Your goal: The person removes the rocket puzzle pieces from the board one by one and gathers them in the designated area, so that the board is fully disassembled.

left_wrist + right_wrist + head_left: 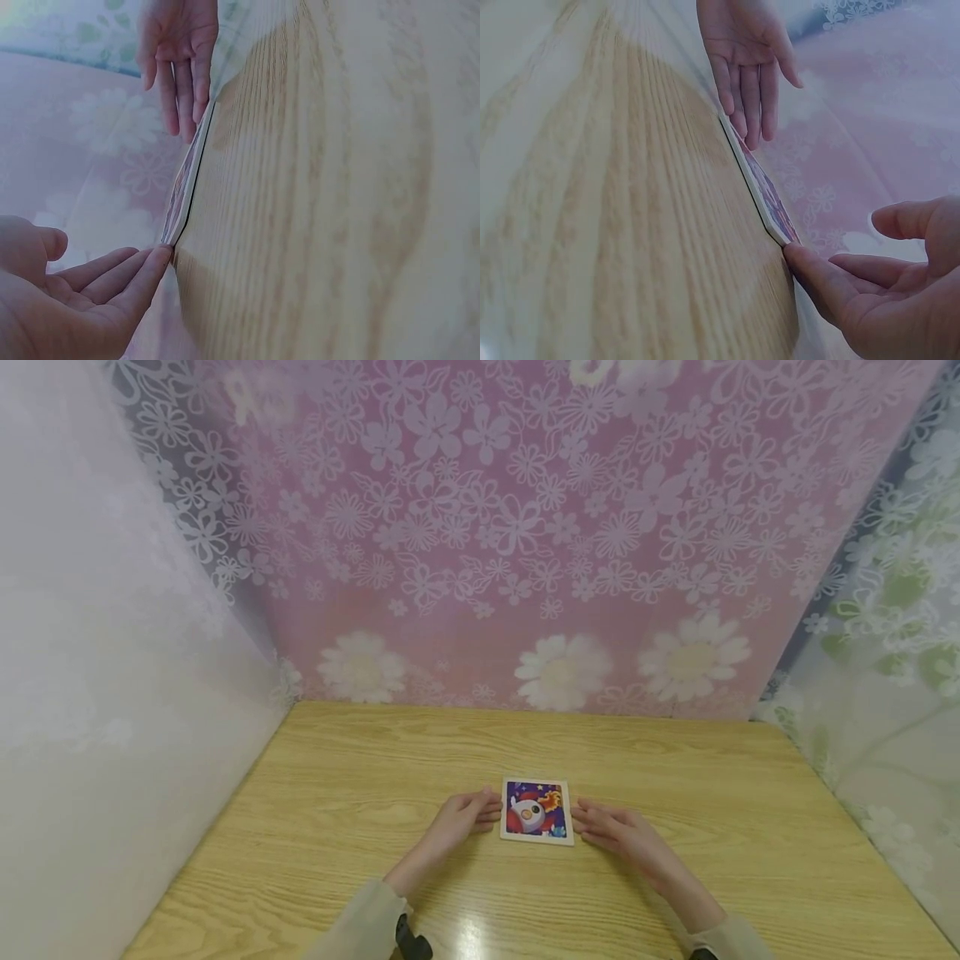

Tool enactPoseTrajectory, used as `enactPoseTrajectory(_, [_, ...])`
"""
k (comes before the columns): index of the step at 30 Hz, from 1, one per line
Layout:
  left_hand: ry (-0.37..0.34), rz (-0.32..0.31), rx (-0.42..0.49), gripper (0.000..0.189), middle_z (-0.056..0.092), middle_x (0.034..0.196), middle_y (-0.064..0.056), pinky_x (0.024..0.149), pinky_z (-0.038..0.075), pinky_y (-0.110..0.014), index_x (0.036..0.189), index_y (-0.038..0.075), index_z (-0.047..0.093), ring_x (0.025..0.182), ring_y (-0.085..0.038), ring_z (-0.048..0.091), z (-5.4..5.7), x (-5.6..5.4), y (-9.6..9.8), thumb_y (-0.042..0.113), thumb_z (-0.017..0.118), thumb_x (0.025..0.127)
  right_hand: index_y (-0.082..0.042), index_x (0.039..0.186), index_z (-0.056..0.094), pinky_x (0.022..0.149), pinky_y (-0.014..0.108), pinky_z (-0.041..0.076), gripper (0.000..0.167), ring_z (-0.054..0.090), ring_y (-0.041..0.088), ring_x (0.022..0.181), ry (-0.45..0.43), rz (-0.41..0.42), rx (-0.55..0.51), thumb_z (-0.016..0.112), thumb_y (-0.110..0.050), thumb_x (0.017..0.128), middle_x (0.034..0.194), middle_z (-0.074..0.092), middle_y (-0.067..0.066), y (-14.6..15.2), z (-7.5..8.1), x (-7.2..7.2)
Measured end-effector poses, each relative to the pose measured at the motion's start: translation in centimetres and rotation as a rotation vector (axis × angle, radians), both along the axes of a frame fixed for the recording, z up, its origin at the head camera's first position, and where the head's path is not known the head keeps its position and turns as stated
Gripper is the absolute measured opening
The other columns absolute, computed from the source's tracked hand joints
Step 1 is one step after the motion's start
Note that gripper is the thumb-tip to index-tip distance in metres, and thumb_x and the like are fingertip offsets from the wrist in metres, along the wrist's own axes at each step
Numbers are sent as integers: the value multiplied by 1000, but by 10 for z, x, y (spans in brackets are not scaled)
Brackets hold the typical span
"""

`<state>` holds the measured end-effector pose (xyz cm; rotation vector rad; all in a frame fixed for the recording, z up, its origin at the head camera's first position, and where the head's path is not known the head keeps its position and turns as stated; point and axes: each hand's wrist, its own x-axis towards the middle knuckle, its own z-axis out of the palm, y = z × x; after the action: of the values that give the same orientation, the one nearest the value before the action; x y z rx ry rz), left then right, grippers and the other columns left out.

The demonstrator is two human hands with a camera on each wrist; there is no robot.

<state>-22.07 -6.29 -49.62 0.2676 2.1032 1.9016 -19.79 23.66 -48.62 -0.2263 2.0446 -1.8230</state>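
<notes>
While the board (537, 812) lies flat on the table (375, 756), the left hand (461, 820) and right hand (618, 833) flank it, fingers extended nearly straight, fingertips touching its opposite edges without gripping.

Left fingers (142, 285) and right fingers (819, 277) extend forward and inward, almost straight.

I can read no words, labels, brands, numbers or signs anywhere, neither on the picture tile (537, 812) nor on the floral backdrop (480, 518).
</notes>
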Motion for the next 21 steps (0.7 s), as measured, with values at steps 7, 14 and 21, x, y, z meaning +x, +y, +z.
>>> enactPoseTrajectory(7, [4, -3, 4, 52, 65, 128, -28, 95, 56, -38, 131, -16, 58, 119, -38, 64, -3, 1, -1, 29, 38, 112, 18, 151, 25, 105, 29, 48, 62, 52, 37, 134, 6, 19, -15, 42, -26, 111, 152, 37, 33, 1, 0, 4])
enactPoseTrajectory(14, [0, -11, 18, 50, 65, 127, -29, 94, 56, -38, 130, -16, 58, 118, -38, 65, -6, 4, -3, 26, 38, 112, 17, 151, 26, 103, 28, 49, 64, 54, 36, 133, 0, 1, -10, 44, -29, 111, 151, 40, 33, 1, -1, 7])
enactPoseTrajectory(21, [11, -16, 9, 50, 66, 125, -29, 92, 57, -38, 130, -17, 58, 117, -38, 66, -7, 5, -3, 25, 37, 112, 17, 152, 25, 103, 28, 49, 64, 55, 35, 133, -8, 0, -13, 44, -29, 111, 152, 40, 32, 1, 0, 9])
